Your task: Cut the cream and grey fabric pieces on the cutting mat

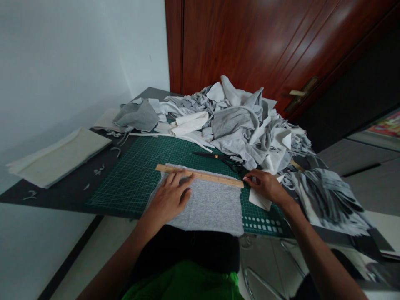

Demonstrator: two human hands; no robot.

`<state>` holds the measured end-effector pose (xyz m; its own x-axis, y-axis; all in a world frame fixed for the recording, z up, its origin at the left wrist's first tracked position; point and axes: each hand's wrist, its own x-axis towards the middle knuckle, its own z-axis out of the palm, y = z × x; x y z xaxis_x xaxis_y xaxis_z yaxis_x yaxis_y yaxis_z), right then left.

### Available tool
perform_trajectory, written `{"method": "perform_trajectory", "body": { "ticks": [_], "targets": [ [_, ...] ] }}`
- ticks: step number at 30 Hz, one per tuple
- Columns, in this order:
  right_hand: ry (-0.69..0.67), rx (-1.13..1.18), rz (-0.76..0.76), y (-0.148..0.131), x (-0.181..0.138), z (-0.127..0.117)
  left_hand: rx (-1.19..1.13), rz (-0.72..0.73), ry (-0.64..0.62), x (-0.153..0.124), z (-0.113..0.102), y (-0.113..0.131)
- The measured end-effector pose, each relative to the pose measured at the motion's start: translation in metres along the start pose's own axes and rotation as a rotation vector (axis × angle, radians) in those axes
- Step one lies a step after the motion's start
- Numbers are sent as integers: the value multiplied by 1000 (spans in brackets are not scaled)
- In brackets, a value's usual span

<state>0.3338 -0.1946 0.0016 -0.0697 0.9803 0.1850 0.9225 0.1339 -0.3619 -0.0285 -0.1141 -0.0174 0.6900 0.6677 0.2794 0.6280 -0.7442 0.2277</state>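
Observation:
A piece of grey fabric (215, 208) lies on the green cutting mat (137, 158), its lower edge hanging over the table's front. Across the fabric's upper part runs a wooden ruler (215, 178), tilted slightly down to the right. My left hand (170, 193) rests flat on the cloth with its fingertips on the ruler. At the ruler's right end is my right hand (264, 183), thumb and forefinger pinched; whatever they hold is too small to make out. Black scissors (221, 157) lie just beyond the ruler. Under my right hand is a pale piece of fabric (260, 200).
A large heap of grey and white fabric scraps (240, 121) covers the back of the table. Folded cream fabric (65, 156) lies at the left, near small loose scraps (99, 169). Stacked grey fabric strips (328, 198) are at the right. A wooden door (250, 46) stands behind.

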Motion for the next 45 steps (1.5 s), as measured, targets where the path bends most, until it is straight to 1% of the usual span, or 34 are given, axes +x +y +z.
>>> {"method": "perform_trajectory", "body": {
  "ticks": [8, 10, 13, 15, 17, 20, 24, 27, 34, 39, 45],
  "targets": [
    [153, 2, 49, 12, 21, 10, -12, 31, 36, 0, 1, -2],
    [212, -21, 78, 13, 24, 13, -10, 32, 35, 0, 1, -2],
    [309, -70, 113, 9, 24, 16, -6, 30, 18, -1, 1, -2],
    [337, -94, 98, 3, 25, 18, 0, 35, 11, -1, 2, -2],
    [313, -110, 43, -3, 28, 21, 11, 40, 8, -2, 3, -3],
    [241, -139, -41, -10, 36, 27, 31, 49, -4, -3, 3, -6],
    [230, -194, -46, -11, 45, 33, 27, 66, -13, -4, 2, -9],
    [202, -228, -49, -10, 50, 32, 21, 73, -21, -6, 1, -13],
    [41, -290, -104, -6, 65, 26, 11, 88, -28, -15, -8, -29],
    [-64, -301, -153, -7, 72, 15, 23, 115, -35, -20, -15, -45],
    [-137, -314, -120, -15, 72, 3, -10, 130, -51, -26, -24, -64]
  ]
}}
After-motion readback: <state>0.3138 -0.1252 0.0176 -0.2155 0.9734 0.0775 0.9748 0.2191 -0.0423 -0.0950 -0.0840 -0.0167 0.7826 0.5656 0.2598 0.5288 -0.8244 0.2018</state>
